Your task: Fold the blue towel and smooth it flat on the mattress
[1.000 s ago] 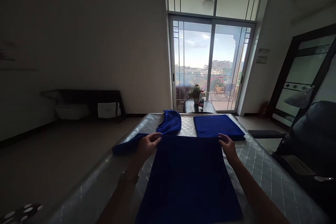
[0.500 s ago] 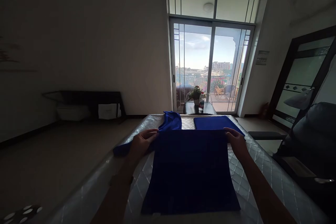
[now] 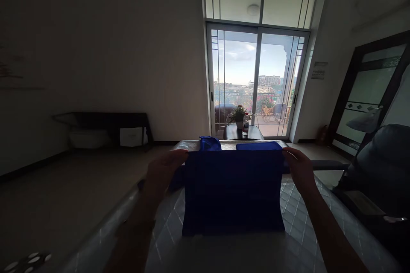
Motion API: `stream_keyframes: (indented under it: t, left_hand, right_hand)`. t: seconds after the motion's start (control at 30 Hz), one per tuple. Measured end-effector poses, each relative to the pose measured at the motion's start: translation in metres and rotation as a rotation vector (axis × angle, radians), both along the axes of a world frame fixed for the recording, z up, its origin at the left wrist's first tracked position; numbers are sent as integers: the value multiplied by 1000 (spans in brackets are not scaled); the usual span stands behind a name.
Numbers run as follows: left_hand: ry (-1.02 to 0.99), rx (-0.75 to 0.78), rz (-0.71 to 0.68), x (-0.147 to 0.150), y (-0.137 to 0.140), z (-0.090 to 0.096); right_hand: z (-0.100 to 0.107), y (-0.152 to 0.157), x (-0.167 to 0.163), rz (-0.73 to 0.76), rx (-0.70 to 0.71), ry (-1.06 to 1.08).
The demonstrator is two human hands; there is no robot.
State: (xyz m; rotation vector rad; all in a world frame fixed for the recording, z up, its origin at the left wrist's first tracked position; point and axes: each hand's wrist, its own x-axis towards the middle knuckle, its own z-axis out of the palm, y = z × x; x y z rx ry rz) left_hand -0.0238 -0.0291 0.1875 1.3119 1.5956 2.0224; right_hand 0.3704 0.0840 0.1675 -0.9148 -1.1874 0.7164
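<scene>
Deep-blue rectangular cloth [image 3: 233, 192], one piece, hangs stretched between two bare hands over one silver-grey quilted sheet [image 3: 301, 204] with a diamond pattern. The left hand [image 3: 166, 166] has the cloth's upper left corner pinched between thumb and fingers, with no gap showing at the tips; the right hand [image 3: 299, 168] pinches the upper right corner in the same closed way. Two corners are thus held, the top edge runs nearly straight between them, and two lower corners hang free; whether the bottom edge touches the sheet, I cannot tell. Behind the top edge, two more blue things show: one crumpled blue fabric bundle [image 3: 210, 143] toward the left and one flat, folded blue fabric piece [image 3: 258, 146] toward the right, both partly hidden. Dark blue fabric [image 3: 177, 180] also shows just beside the left hand; whether it joins the bundle is unclear. Farther off, one small dark table [image 3: 230, 133] carries two things, one leafy green potted plant [image 3: 238, 115] and one clear plastic bottle with a red cap [image 3: 245, 126]. Past them stands one sliding glass door [image 3: 233, 68] with two tall panels. By the left wall, one low black shelf [image 3: 109, 120] has two white box-shaped things [image 3: 132, 137] at it.
</scene>
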Motion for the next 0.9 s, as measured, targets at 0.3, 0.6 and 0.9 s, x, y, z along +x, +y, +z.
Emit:
stream_keyframes:
  t: [0.3,0.6,0.9]
  left_hand:
    - [-149,244,40,29,-47,36]
    - [-206,349,59,41,-71,49]
    - [42,-376,-281,-4,40,-67]
  right_hand:
    - [47,-56,7,-173,237,47]
    - [60,-78,14,-245,442,38]
    - [-55,26,3,-110,-117,-502]
